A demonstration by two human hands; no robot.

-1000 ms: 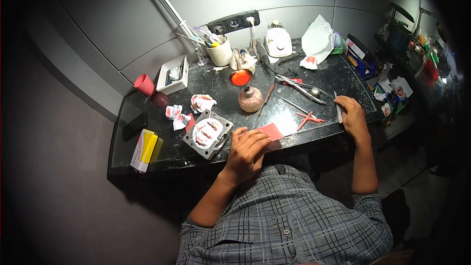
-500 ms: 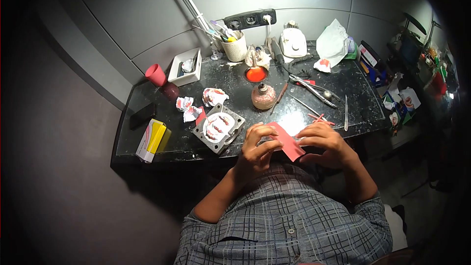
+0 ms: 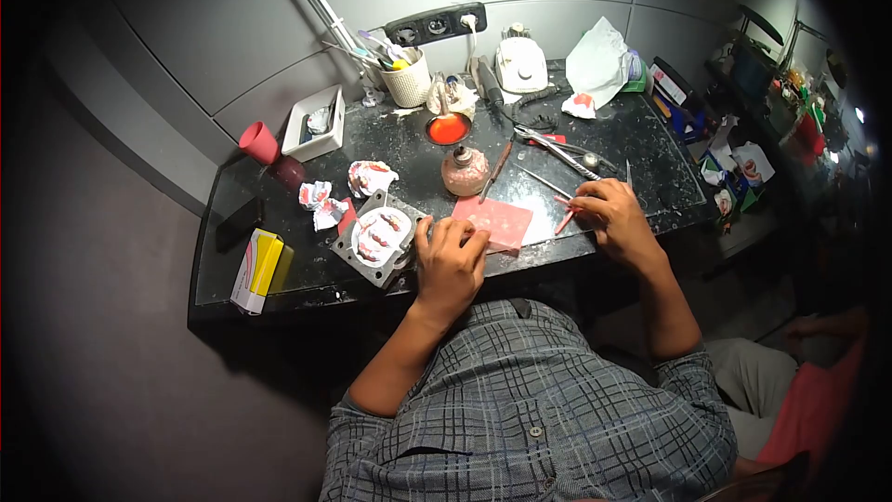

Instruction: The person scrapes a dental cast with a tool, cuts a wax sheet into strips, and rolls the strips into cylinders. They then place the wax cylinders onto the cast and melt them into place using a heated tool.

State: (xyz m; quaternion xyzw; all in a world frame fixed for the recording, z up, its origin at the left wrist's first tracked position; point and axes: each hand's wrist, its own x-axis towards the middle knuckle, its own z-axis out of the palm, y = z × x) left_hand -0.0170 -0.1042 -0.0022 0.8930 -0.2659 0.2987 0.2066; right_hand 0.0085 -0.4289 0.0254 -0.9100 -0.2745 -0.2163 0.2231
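Observation:
A pink wax sheet (image 3: 502, 221) lies on the black bench in front of me. My left hand (image 3: 450, 258) rests at its left edge, fingers bent and apart, with the thumb side against the sheet. Just left of that hand is a metal flask (image 3: 376, 240) with white plaster and reddish tooth-like rows. My right hand (image 3: 613, 216) is low over the bench with curled fingers, its tips beside thin pink wax sticks (image 3: 565, 217). A slim metal tool's tip (image 3: 629, 172) shows just beyond this hand; what the fingers grip is hidden.
A glass burner (image 3: 465, 172) stands behind the sheet, with a red-filled ladle (image 3: 448, 129) farther back. Pliers (image 3: 557, 152) lie to the right. Plaster pieces (image 3: 372, 178), a yellow-and-white box (image 3: 257, 270) and a red cup (image 3: 258, 142) are at left. A person in pink (image 3: 818, 400) sits at right.
The wax sheet, held up between both hands before, now lies on the bench. My right hand has left it and moved right to the sticks and tool. The camera view has shifted.

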